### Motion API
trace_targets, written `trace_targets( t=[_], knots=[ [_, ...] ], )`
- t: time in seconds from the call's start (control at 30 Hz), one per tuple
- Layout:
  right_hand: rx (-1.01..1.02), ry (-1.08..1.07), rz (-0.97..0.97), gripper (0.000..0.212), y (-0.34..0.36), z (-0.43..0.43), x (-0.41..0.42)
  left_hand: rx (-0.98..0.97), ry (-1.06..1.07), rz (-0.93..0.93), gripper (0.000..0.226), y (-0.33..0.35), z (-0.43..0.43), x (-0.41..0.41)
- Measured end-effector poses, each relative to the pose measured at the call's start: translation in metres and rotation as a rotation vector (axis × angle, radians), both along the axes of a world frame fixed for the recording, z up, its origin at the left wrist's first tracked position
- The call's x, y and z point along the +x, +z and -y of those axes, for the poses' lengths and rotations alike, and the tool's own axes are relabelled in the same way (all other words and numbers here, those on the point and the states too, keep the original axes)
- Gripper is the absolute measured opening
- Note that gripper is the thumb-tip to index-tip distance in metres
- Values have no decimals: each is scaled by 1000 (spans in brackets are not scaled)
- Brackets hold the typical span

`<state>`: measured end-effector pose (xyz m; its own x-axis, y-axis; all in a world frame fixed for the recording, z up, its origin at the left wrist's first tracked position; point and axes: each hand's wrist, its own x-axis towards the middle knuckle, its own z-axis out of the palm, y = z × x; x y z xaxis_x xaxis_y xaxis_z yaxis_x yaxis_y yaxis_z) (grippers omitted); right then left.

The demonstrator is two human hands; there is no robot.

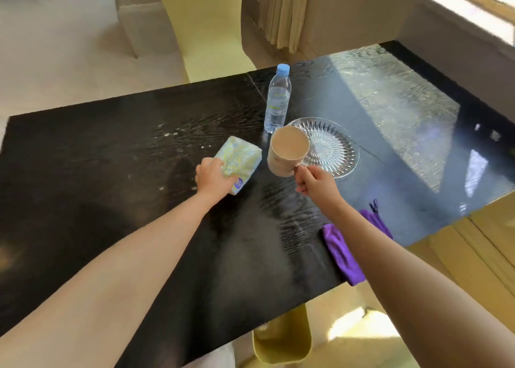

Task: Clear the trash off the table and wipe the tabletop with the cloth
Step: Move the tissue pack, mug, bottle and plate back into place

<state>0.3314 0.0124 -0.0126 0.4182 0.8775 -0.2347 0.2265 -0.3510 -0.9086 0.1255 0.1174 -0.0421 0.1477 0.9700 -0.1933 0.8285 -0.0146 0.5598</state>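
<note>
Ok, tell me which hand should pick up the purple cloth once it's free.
Right. The purple cloth lies at the table's near edge directly under the right forearm, far from the left hand. But the right hand holds the mug by its handle, and the left grips the tissue pack.

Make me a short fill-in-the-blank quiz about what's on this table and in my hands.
1. The right hand holds a ____ by its handle.
2. The left hand grips a pack of ____.
3. The cloth at the table's near edge is ____ in colour.
4. The water bottle has a ____ cap.

Answers: mug, tissues, purple, blue
</note>
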Motion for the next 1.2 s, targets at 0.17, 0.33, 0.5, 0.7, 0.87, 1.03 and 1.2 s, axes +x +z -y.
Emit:
trace_targets(
  t=[0.17, 0.33, 0.5, 0.7, 0.87, 1.03, 1.2],
  knots=[
    [-34, 76, -6, 35, -1, 3, -67, 2, 167, -26, 55, 11, 27, -94],
    [-69, 190, -31, 35, 5, -7, -130, 15, 366, -56, 53, 21, 44, -184],
    [-90, 317, -27, 32, 12, -30, -198, 28, 540, -43, 47, 24, 47, -256],
    [-101, 416, -34, 33, 10, -63, -280, 28, 676, -28, 40, 17, 38, -329],
    [-133, 455, -66, 34, -5, -80, -347, 5, 704, -30, 44, 3, 15, -386],
    [-156, 448, -98, 33, -23, -96, -401, -24, 719, -17, 47, -13, -10, -422],
    [-171, 407, -110, 32, -35, -117, -441, -39, 746, 5, 45, -29, -22, -440]
  ],
)
